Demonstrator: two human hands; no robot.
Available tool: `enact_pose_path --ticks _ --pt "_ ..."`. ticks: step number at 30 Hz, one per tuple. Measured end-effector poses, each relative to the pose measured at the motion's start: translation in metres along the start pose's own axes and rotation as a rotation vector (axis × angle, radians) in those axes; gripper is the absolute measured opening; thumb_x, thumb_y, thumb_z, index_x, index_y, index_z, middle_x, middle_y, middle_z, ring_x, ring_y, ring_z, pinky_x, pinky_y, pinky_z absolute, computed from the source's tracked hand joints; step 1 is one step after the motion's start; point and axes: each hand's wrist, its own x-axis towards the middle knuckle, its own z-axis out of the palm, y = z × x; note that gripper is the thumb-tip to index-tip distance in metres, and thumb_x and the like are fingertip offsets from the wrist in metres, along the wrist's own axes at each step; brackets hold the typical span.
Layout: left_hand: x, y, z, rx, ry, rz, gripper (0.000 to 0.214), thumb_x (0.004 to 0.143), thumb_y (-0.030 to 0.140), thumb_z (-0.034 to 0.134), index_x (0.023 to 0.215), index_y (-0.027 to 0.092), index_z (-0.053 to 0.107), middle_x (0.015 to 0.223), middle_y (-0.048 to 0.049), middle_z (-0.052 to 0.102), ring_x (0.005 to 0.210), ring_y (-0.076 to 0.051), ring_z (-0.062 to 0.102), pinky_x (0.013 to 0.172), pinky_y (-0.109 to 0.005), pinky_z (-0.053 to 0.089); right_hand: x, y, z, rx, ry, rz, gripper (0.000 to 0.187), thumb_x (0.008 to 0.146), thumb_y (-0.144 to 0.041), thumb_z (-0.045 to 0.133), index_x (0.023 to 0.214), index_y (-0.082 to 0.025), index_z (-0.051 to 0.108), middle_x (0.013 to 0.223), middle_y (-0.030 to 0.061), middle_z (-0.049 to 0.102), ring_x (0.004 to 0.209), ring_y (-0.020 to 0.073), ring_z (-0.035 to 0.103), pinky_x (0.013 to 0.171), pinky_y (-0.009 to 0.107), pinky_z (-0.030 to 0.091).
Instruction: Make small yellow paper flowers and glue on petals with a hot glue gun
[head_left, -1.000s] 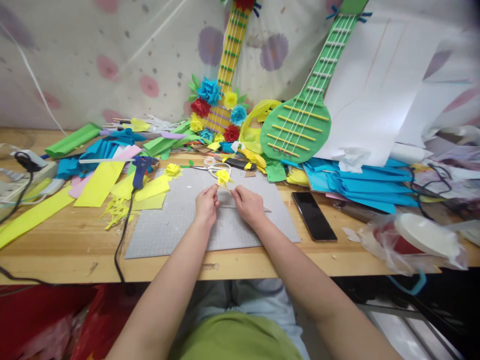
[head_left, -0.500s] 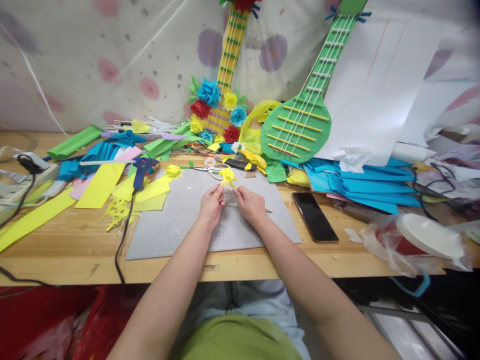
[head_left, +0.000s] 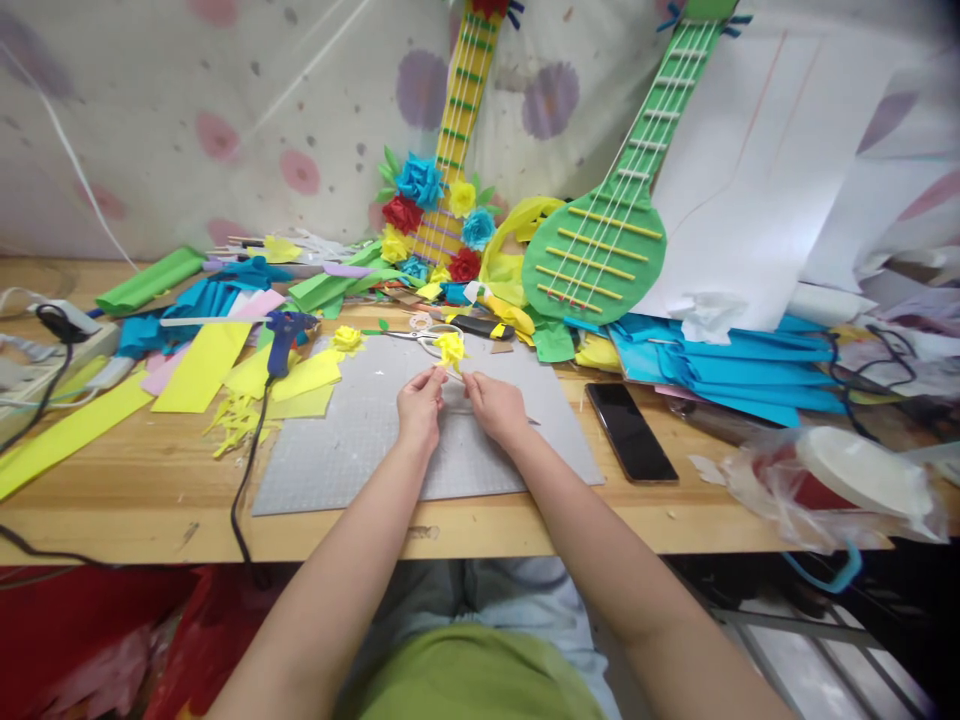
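Surface (head_left: pixel 150 480): pale wood plank top, grained, littered with cut paper along its far half.
White sheets (head_left: pixel 750 180): large, smooth, leaning against the spotted backdrop at far right.
Green guitar (head_left: pixel 600 250): flat card cut-out, rounded body, yellow cross-bars and white string lines, propped upright.
Yellow guitar (head_left: pixel 457 120): narrow striped neck, body covered by crinkled blue, red and yellow paper blooms.
Cutting mat (head_left: pixel 337 450): grey, rectangular, fine grid, lying flat at the near middle of the surface.
Blue paper stack (head_left: pixel 712 365): folded sheets, right of the mat.
Yellow strips (head_left: pixel 199 365): long flat bands, left of the mat.
Phone (head_left: pixel 630 432): black, glossy slab, face up, just beside the mat's right edge.
Glue gun (head_left: pixel 283 335): blue body, black cord trailing over the near edge.
Left hand (head_left: pixel 420 405): over the mat, fingertips pinched shut on the flower's base.
Right hand (head_left: pixel 495 408): close beside it, fingertips likewise pinching the same base.
Yellow paper flower (head_left: pixel 451 350): small, ruffled petals, held above the mat's far edge between both hands.
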Motion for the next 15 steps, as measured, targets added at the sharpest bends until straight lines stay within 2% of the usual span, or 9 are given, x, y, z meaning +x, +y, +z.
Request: enact_pose_path --ticks 4,7,9,15 --pt "-0.001 0.001 0.0 0.002 -0.017 0.001 0.032 0.05 0.033 0.075 0.068 0.011 0.062 0.058 0.0027 0.054 0.039 0.0 0.029 0.037 -0.018 0.02 -0.001 0.003 0.0 0.089 -0.002 -0.076 0.043 0.093 -0.041 0.022 0.085 -0.023 0.059 0.08 0.0015 0.067 0.075 0.0144 0.059 0.061 0.023 0.031" --pt "-0.001 0.002 0.002 -0.007 -0.03 0.026 0.03 0.052 0.033 0.074 0.067 0.011 0.062 0.058 0.003 0.054 0.039 0.001 0.029 0.037 -0.017 0.019 -0.005 0.003 0.003 0.186 0.092 -0.148 0.033 0.092 -0.039 0.027 0.099 -0.023 0.055 0.092 0.0006 0.065 0.083 0.014 0.059 0.062 0.023 0.032" --pt "0.0 0.004 0.002 -0.026 -0.023 0.037 0.028 0.052 0.033 0.074 0.066 0.011 0.061 0.057 0.0035 0.054 0.039 0.001 0.028 0.036 -0.017 0.018 -0.006 0.002 0.006 0.214 0.138 -0.117 0.028 0.091 -0.038 0.033 0.106 -0.021 0.05 0.095 0.0016 0.065 0.082 0.0145 0.058 0.062 0.023 0.032" --pt "0.002 0.006 0.0 -0.086 0.009 -0.001 0.028 0.05 0.029 0.077 0.063 0.011 0.06 0.054 0.0044 0.051 0.038 0.001 0.028 0.036 -0.016 0.018 -0.006 -0.001 0.01 0.208 0.136 -0.152 0.022 0.091 -0.033 0.034 0.088 -0.022 0.053 0.088 0.0002 0.064 0.077 0.0133 0.057 0.062 0.023 0.031"
